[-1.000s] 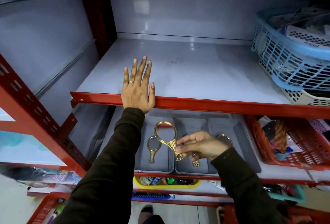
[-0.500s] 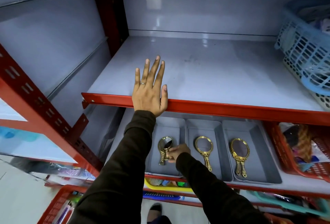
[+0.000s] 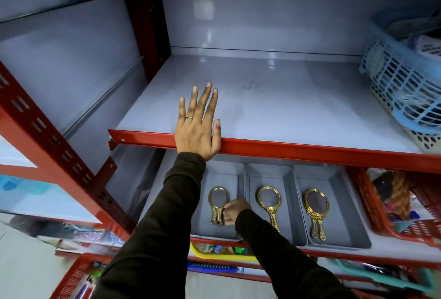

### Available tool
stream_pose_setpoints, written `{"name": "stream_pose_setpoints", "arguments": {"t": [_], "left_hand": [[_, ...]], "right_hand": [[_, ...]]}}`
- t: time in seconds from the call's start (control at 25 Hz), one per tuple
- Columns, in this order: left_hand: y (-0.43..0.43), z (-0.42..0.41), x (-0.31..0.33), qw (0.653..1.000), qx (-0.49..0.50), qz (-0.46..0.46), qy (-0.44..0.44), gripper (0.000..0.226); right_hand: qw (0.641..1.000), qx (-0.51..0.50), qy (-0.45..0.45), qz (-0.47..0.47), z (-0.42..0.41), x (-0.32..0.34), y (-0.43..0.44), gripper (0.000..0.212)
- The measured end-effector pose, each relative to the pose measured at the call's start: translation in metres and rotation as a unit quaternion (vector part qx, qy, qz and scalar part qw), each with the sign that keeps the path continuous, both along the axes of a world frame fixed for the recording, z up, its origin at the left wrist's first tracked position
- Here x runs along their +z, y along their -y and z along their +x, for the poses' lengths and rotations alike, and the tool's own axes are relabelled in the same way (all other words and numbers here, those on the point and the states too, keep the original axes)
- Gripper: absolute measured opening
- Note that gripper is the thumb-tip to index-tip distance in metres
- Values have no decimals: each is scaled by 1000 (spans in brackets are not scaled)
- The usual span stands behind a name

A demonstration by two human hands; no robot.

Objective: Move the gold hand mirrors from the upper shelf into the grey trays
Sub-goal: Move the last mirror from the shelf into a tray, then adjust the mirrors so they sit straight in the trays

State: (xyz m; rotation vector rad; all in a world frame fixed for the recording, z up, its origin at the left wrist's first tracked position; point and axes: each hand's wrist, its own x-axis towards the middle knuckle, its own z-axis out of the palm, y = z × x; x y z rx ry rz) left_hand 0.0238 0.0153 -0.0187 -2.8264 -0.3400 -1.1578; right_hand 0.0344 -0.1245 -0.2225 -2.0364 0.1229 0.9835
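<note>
Three grey trays stand side by side on the lower shelf: left tray (image 3: 216,234), middle tray (image 3: 290,224), right tray (image 3: 343,222). Gold hand mirrors lie in each: the left mirrors (image 3: 218,203), one in the middle (image 3: 269,203), a stacked pair on the right (image 3: 315,210). My right hand (image 3: 235,210) is closed around the handles of the left tray's mirrors. My left hand (image 3: 198,127) lies flat, fingers spread, on the upper shelf (image 3: 274,107) at its red front edge. No mirror shows on the upper shelf.
A blue lattice basket (image 3: 405,84) over a white one fills the upper shelf's right end. A red basket (image 3: 405,210) of goods stands right of the trays. A yellow tray (image 3: 222,251) and more baskets sit on shelves below. A red upright post (image 3: 59,150) slants at left.
My right hand carried a gold mirror down into the left tray, where it now rests on the handles. The view shifted so all three trays show. My left hand stayed on the shelf.
</note>
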Motion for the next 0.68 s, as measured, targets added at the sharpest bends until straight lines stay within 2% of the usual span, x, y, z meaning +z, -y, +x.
{"name": "stream_pose_setpoints", "arguments": {"t": [0.16,0.28,0.52,0.68], "left_hand": [[0,-3,3,999,-7,-16,-30,65],[2,-7,7,997,-11,-37,-64,67],[38,-44,-8,992,-59,-82,-81,69],[89,-71,-55,979,-112,-113,-131,68]], "right_hand": [[982,-139,-38,125,-10,28,11,22],[958,-212,-32,193,-14,48,25,31],[930,-279,36,237,-30,75,67,17],[911,-329,60,240,-29,75,111,33]]}}
